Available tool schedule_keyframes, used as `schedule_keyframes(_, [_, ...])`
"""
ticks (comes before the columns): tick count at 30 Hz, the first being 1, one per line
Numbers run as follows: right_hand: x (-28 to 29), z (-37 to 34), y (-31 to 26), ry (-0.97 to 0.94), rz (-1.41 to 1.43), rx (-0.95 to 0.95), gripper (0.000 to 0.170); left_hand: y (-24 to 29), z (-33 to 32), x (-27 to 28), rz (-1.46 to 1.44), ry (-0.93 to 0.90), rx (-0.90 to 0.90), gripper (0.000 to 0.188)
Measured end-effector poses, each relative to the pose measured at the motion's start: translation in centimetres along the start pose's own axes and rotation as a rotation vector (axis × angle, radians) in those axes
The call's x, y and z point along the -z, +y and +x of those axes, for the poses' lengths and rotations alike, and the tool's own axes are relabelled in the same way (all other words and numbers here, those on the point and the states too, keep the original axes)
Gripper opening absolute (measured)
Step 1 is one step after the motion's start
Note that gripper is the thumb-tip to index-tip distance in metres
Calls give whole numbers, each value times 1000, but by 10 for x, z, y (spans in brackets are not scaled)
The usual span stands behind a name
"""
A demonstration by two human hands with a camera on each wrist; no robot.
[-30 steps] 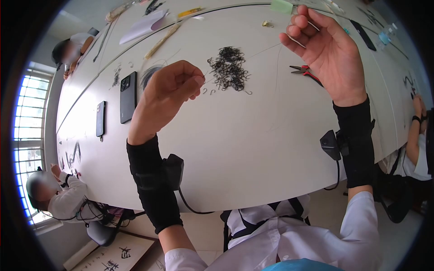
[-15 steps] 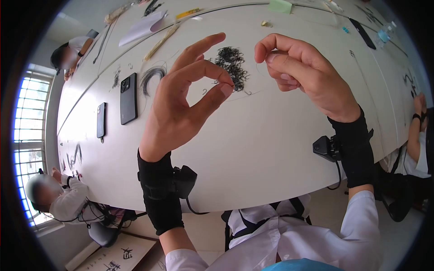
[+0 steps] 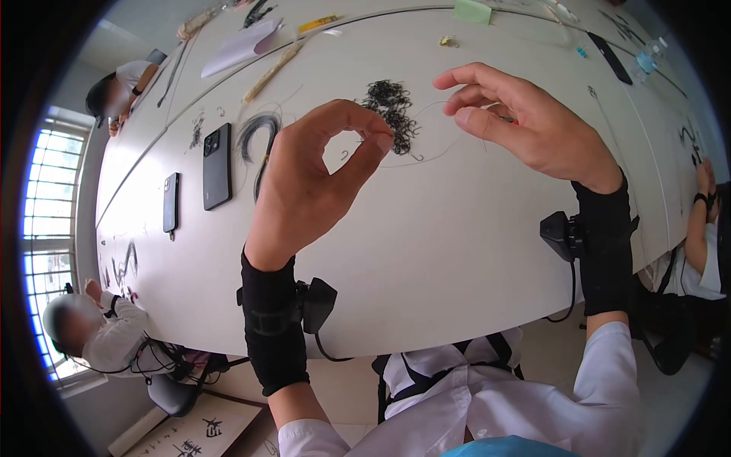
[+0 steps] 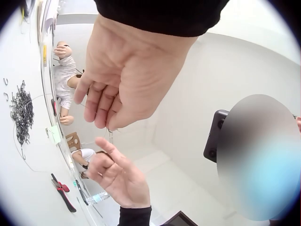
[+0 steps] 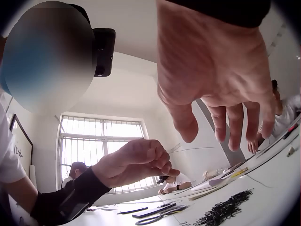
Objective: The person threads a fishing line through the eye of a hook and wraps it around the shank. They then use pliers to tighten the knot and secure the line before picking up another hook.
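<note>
Above the table my left hand (image 3: 304,171) pinches a thin fishing line between thumb and index fingertips; what else sits in the pinch is too small to make out. A loose loop of the line (image 3: 434,158) trails toward my right hand (image 3: 525,126). The right hand hovers to the right, its fingers (image 5: 235,125) loosely spread and apart from the thumb. Beyond the hands lies a pile of black fish hooks (image 3: 390,103), partly overlapped by the left fingertips. Red-handled pliers (image 4: 63,192) lie near it, mostly hidden behind the right hand in the head view.
Left of my left hand are a bundle of dark line (image 3: 247,137), a large black phone (image 3: 217,167) and a smaller phone (image 3: 170,202). Farther back lie pale strands (image 3: 270,72), paper (image 3: 242,46) and a green note (image 3: 472,11). A bottle (image 3: 649,59) stands far right. Other people sit around the table.
My right hand has come down and inward from the upper right, curled its fingers, then loosened them. My left hand has shifted right, its outer fingers spreading and then folding in again, thumb and index still together.
</note>
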State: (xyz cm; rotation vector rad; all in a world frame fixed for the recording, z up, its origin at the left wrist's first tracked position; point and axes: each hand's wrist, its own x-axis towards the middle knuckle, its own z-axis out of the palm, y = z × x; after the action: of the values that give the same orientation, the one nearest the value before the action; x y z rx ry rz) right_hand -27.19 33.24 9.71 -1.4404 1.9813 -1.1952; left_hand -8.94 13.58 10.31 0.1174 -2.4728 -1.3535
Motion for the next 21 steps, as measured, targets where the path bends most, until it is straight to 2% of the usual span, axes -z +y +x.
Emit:
schedule_keyframes(2, [-10,0,4,146,-326,225,40,2,0,-2,60,-17,2,6])
schedule_keyframes(5, [-30,10,5,86,-111,279,36,2,0,-7,106,-16,-42,7])
schedule_keyframes(7, [-38,14,-1,-63,137,155,33,1,1,-8,148,-7,-56,7])
schedule_keyframes(8, [-34,13,-10,-179,287,-68,25,0,1,-8,169,-1,-64,7])
schedule_keyframes(11, [-34,13,-17,-177,256,-165,20,-2,2,-8,198,14,-100,7])
schedule_keyframes(14, [-42,12,-10,-95,243,-83,18,-3,2,-9,170,22,-107,7])
schedule_keyframes(17, [-39,14,-5,-29,194,-141,18,0,2,-10,243,60,-111,6])
schedule_keyframes(20, [-44,17,7,170,237,-9,23,-10,4,-12,343,146,-208,8])
schedule_keyframes(21, [-42,16,3,149,206,-58,22,-10,3,-12,359,140,-187,7])
